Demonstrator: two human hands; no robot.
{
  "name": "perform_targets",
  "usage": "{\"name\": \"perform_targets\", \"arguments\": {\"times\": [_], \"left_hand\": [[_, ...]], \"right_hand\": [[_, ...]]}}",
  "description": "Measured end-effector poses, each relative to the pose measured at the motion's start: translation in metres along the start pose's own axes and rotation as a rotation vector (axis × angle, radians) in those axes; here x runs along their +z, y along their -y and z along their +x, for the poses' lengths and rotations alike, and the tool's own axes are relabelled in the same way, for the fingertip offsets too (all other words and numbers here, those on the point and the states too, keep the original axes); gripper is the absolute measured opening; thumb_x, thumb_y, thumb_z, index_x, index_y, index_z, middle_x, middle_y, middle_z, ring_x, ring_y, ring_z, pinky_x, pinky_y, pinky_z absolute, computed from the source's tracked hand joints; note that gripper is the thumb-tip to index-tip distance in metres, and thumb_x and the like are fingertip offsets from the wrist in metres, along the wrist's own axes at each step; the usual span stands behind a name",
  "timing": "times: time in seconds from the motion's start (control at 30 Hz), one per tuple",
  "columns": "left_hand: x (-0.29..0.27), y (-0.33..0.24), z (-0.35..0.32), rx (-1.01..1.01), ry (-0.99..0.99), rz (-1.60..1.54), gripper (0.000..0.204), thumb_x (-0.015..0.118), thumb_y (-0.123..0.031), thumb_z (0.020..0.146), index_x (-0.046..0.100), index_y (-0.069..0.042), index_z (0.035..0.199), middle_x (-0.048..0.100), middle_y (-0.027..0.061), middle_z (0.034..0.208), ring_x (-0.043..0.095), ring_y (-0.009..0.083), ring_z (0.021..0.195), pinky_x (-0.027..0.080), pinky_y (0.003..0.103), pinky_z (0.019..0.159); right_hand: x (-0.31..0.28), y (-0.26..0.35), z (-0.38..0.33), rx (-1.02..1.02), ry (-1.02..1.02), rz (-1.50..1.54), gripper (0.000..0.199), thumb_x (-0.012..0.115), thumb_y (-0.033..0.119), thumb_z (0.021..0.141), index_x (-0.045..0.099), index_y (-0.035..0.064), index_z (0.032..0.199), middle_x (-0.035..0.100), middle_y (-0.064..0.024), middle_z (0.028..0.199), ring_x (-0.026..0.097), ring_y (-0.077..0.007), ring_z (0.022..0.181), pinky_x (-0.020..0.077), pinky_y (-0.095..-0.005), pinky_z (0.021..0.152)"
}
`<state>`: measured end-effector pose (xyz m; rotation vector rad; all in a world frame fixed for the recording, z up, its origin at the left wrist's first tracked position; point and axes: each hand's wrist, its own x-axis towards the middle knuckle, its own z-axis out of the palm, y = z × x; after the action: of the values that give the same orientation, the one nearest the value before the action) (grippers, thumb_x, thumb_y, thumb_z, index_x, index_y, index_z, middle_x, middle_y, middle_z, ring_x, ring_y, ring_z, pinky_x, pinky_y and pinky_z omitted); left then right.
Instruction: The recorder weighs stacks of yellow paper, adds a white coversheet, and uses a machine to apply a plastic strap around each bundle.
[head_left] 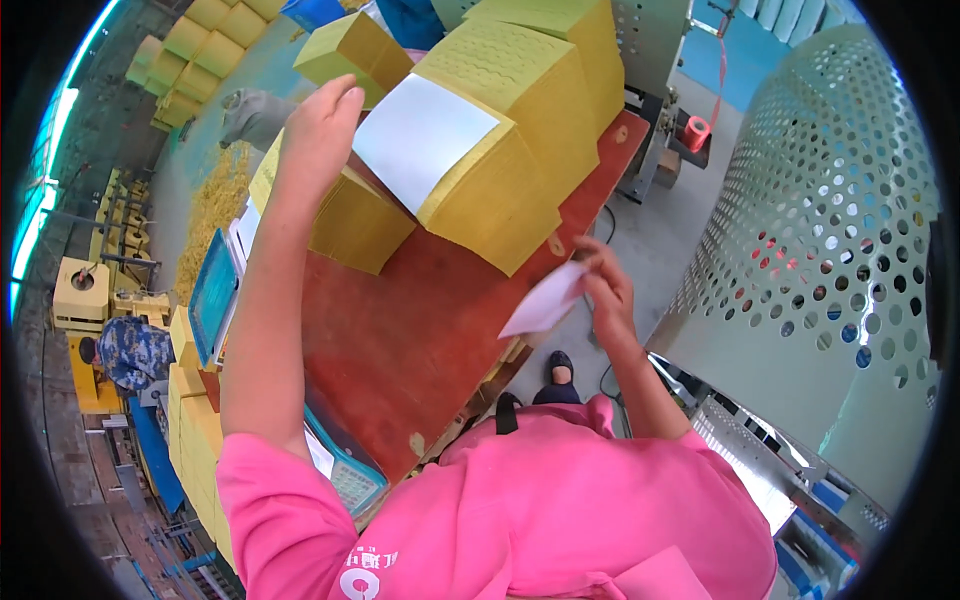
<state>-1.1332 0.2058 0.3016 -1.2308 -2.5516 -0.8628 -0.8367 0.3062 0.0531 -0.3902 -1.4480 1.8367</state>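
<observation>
On the red, worn tabletop [370, 330] in front of you, I'd call this partway through. One smooth white paper sheet [425, 145] is lying flat on top of the squared-off yellow paper stack [490, 205] in the middle, so that bit looks done. The second white paper sheet [543, 303] isn't on any stack: your right grip [590, 272] has it pinched by one corner, tilted, up over the tabletop's right edge. So that one's left to deal with, imo.

Your left grip [335, 105] is raised above the shorter yellow paper stack [365, 228], just left of the flat sheet. Can't tell whether those fingers are loose or closed on something, the view hides it. The tall yellow stack with the dimpled top [520, 60] behind the middle one has no white on it that I can see.

Room-wise, the best gap is the red patch between the stacks and your pink shirt [560, 510]. On the left, the teal-rimmed tray [208, 300] and the teal-framed keypad thing [352, 487] crowd that edge. On the right there's a strip of floor [640, 240], then the pale green perforated metal guard [820, 200], so mind your elbow swinging that way.
</observation>
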Motion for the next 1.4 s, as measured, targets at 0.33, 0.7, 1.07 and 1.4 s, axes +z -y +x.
{"name": "perform_targets", "arguments": {"times": [0.33,0.7,1.07,1.4], "left_hand": [[0.064,-0.004,-0.004,-0.014,0.247,0.14,0.047,0.038,-0.037,0.095,0.063,-0.001,0.112,0.062,0.0273,0.11,0.057,0.0442,0.106,0.043,0.048,0.093],[-0.029,-0.054,-0.132,0.481,0.689,0.04,0.046,0.047,-0.02,0.094,0.049,-0.001,0.135,0.052,0.0188,0.134,0.043,0.037,0.13,0.027,0.044,0.112],[-0.032,-0.046,-0.185,0.278,0.385,-0.075,0.059,0.051,-0.025,0.097,0.031,0.002,0.146,0.034,0.0289,0.148,0.03,0.0428,0.139,0.027,0.042,0.112],[-0.017,-0.056,-0.248,0.068,0.664,-0.62,0.047,0.035,-0.026,0.104,0.041,-0.001,0.143,0.045,0.0118,0.143,0.044,0.0201,0.13,0.031,0.032,0.11]], "right_hand": [[0.031,-0.003,0.037,-0.138,-0.123,-0.591,0.015,0.051,0.004,0.075,0.057,-0.0031,0.088,0.061,-0.0213,0.119,0.062,-0.0347,0.103,0.047,-0.0332,0.086],[0.012,-0.045,-0.136,0.822,-0.05,0.709,0.032,0.052,0.007,0.078,0.06,-0.0028,0.108,0.066,-0.0121,0.108,0.061,-0.0214,0.1,0.0458,-0.034,0.09],[0.071,-0.01,-0.145,0.514,-0.114,0.337,0.008,0.053,0.007,0.083,0.061,0.0052,0.083,0.057,-0.0032,0.084,0.057,-0.0154,0.081,0.0436,-0.0287,0.065],[0.062,0.086,-0.246,0.567,-0.406,0.236,0.008,0.052,0.009,0.081,0.059,0.0054,0.084,0.052,0.0016,0.073,0.048,-0.0091,0.068,0.0354,-0.0232,0.062]]}}
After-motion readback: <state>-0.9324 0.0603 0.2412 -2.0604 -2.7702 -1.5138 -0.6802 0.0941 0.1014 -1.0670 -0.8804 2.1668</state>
